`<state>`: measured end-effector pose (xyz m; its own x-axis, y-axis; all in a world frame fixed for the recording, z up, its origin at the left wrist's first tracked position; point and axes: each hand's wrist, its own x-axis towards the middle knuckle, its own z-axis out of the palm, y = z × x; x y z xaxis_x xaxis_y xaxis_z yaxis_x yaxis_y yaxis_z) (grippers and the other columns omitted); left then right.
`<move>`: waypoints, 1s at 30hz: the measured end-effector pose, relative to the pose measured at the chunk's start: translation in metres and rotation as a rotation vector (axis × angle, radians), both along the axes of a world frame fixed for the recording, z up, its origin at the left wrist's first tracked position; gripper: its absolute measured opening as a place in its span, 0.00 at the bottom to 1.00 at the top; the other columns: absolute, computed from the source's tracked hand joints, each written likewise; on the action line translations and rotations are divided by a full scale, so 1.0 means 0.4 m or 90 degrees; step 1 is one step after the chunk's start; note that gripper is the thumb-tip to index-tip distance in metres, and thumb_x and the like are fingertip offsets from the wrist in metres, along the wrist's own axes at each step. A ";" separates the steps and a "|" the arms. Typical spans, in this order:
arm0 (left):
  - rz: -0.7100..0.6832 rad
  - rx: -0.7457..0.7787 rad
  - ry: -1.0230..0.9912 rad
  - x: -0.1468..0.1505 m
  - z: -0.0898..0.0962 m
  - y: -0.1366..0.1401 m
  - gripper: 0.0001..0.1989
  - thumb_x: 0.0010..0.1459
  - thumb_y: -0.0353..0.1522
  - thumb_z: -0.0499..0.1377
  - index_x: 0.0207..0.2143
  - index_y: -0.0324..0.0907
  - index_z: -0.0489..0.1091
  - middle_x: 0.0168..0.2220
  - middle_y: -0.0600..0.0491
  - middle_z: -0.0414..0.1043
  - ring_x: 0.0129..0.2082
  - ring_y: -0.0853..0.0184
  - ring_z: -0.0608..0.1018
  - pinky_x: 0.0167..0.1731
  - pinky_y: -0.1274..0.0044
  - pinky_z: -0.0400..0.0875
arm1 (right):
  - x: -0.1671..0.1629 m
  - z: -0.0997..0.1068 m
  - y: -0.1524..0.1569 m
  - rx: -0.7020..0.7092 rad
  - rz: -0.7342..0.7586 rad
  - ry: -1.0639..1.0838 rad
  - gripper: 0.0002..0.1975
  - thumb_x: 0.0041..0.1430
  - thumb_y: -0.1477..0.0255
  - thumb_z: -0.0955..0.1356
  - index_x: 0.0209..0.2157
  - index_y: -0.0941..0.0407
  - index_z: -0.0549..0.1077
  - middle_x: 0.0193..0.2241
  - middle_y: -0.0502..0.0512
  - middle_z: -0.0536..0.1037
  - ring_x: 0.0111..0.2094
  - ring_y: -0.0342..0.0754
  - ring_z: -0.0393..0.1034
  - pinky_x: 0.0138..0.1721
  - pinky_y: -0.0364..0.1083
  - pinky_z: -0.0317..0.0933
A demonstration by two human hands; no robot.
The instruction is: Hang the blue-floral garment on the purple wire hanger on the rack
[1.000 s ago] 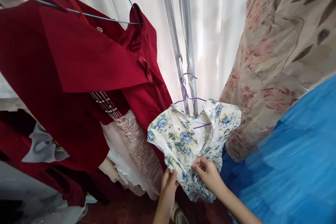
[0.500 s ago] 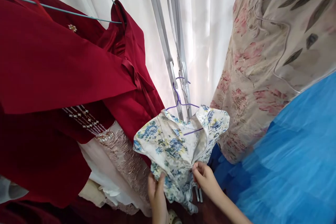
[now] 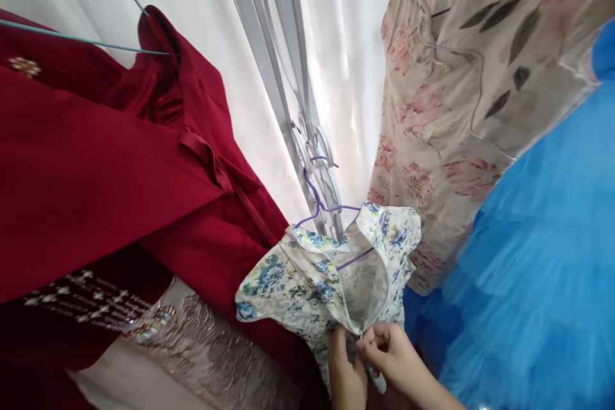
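A small white dress (image 3: 288, 288) with blue and yellow flowers hangs on a purple wire hanger (image 3: 318, 205). Its neck opening runs down to a point, where a small metallic zipper pull (image 3: 361, 334) shows. My right hand (image 3: 391, 352) is closed, thumb and forefinger pinching at that zipper pull. Close beside it, my left hand (image 3: 346, 368) grips the dress fabric just below the opening, fingertips partly hidden by cloth. The dress's lower part is mostly behind my hands.
Dark red satin garments (image 3: 96, 160) hang on the left, with a beaded pink lace dress (image 3: 206, 339) below. On the right hang a beige floral garment (image 3: 418, 102) and a blue tulle dress (image 3: 533, 250). A grey metal rack post (image 3: 273, 45) stands before a white curtain (image 3: 346, 32).
My left hand has moved from the dress's side to its middle, beside my right hand. The dress's opening gapes wider and lower. The view has shifted right and closer.
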<state>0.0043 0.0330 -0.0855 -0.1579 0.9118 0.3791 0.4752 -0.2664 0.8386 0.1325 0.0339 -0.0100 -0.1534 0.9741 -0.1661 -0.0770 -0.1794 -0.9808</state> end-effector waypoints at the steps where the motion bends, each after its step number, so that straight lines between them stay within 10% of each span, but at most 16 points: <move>1: -0.015 0.013 0.004 -0.001 0.003 0.008 0.18 0.61 0.38 0.56 0.51 0.39 0.71 0.47 0.39 0.75 0.47 0.54 0.78 0.46 0.67 0.73 | 0.001 0.009 -0.001 0.005 -0.003 -0.007 0.16 0.54 0.61 0.72 0.24 0.58 0.69 0.16 0.49 0.72 0.15 0.40 0.62 0.18 0.39 0.52; 8: -0.115 0.053 0.090 -0.004 0.080 0.014 0.07 0.62 0.30 0.54 0.34 0.42 0.72 0.32 0.49 0.75 0.35 0.61 0.78 0.37 0.74 0.71 | 0.014 0.094 0.015 0.028 -0.032 0.049 0.17 0.56 0.59 0.70 0.24 0.58 0.68 0.11 0.45 0.67 0.12 0.38 0.56 0.17 0.38 0.48; 19: -0.108 -0.050 0.200 0.036 0.186 -0.088 0.07 0.56 0.27 0.54 0.27 0.45 0.69 0.27 0.50 0.70 0.30 0.59 0.74 0.30 0.72 0.65 | 0.029 0.464 0.187 0.304 -0.079 0.067 0.18 0.58 0.58 0.69 0.24 0.59 0.70 0.13 0.48 0.71 0.13 0.37 0.54 0.16 0.38 0.47; 25: -0.112 -0.130 0.056 0.034 0.199 -0.108 0.07 0.61 0.37 0.56 0.36 0.51 0.74 0.30 0.47 0.73 0.34 0.53 0.77 0.35 0.65 0.69 | 0.022 0.481 0.177 0.336 -0.040 0.070 0.17 0.60 0.59 0.68 0.27 0.59 0.72 0.14 0.47 0.70 0.13 0.38 0.55 0.17 0.38 0.49; 30: 0.000 0.057 -0.032 0.015 0.413 -0.030 0.19 0.67 0.39 0.52 0.57 0.43 0.66 0.34 0.49 0.72 0.32 0.63 0.75 0.36 0.72 0.71 | 0.057 0.454 0.128 0.316 -0.006 0.087 0.15 0.60 0.60 0.69 0.28 0.58 0.70 0.13 0.44 0.67 0.14 0.38 0.55 0.18 0.38 0.48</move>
<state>0.0104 0.0211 0.0797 -0.1782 0.8748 0.4505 0.4335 -0.3412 0.8340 0.1553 0.0853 0.1715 -0.1318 0.9322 0.3371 -0.2093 0.3062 -0.9287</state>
